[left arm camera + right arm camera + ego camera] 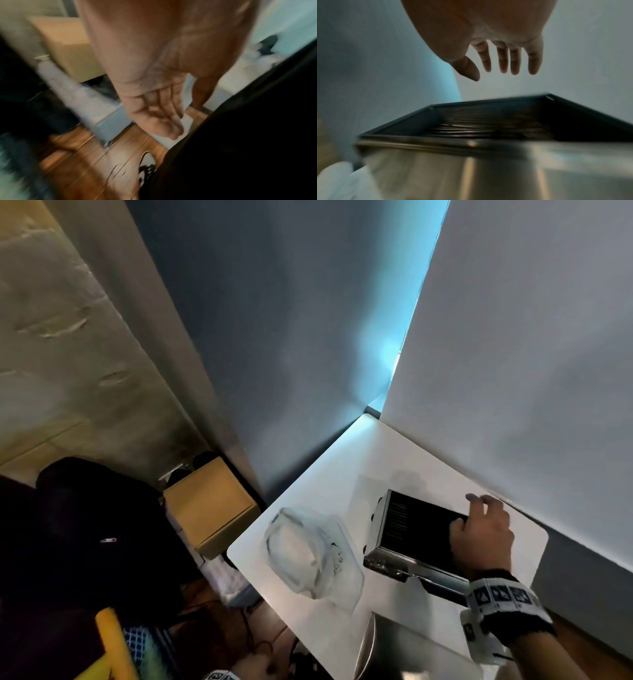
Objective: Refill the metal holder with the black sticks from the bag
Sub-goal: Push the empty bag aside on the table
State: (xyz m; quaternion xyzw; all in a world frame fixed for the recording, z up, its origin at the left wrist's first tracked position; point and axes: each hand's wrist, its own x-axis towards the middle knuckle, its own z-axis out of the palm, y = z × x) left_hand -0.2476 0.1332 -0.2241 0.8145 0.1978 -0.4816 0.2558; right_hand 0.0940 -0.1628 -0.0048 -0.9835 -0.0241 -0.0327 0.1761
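Spread open, the right hand (481,534) is held above the sticks (416,525) in the holder (394,563); the left hand (154,115) is hung open beside the worktop (308,474).

Silver metal holder (394,565) filled with glossy black sticks (421,529), white counter (308,474), clear crumpled bag (308,556), tan cardboard box (209,505), wrist band (503,597) with black-and-white square markers, brown wooden floor (96,159), blue-grey wall (274,320)
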